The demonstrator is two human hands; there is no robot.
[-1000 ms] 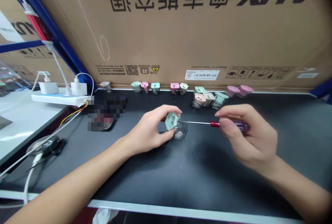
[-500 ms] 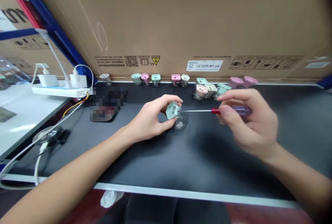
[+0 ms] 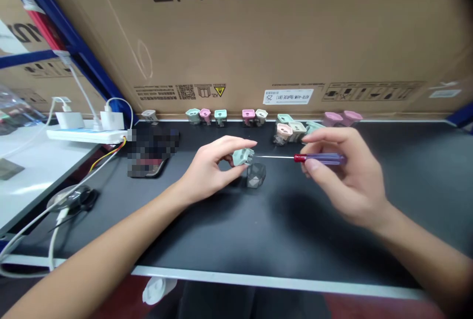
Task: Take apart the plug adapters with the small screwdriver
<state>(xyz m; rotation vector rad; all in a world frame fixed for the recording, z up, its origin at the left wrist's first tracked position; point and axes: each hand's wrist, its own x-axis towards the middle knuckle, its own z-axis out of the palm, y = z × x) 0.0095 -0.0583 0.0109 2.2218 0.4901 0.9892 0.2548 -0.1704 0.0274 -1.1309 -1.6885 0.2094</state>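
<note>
Between its thumb and fingers, my left hand [image 3: 209,169] pinches a mint-green pencil sharpener head [image 3: 242,156], its slotted side turned to the right. Just below and to the right, a clear, faceted shavings container [image 3: 255,176] rests on the black mat, apart from the head. My right hand [image 3: 347,176] is closed around the purple and red handle of a screwdriver [image 3: 301,158]. The thin shaft lies level and points left, its tip at the sharpener head's slotted side. Whether the tip touches the head I cannot tell.
Several pastel pencil sharpeners [image 3: 248,114] stand along the cardboard box [image 3: 229,38] at the back. A partly blurred-out phone [image 3: 155,169] lies on the mat to the left. Farther left are a white power strip [image 3: 86,134] with chargers and loose cables [image 3: 55,230].
My left hand has tilted the sharpener head so its slotted side shows more. My right hand and the screwdriver have shifted slightly left in view, as has the background.
</note>
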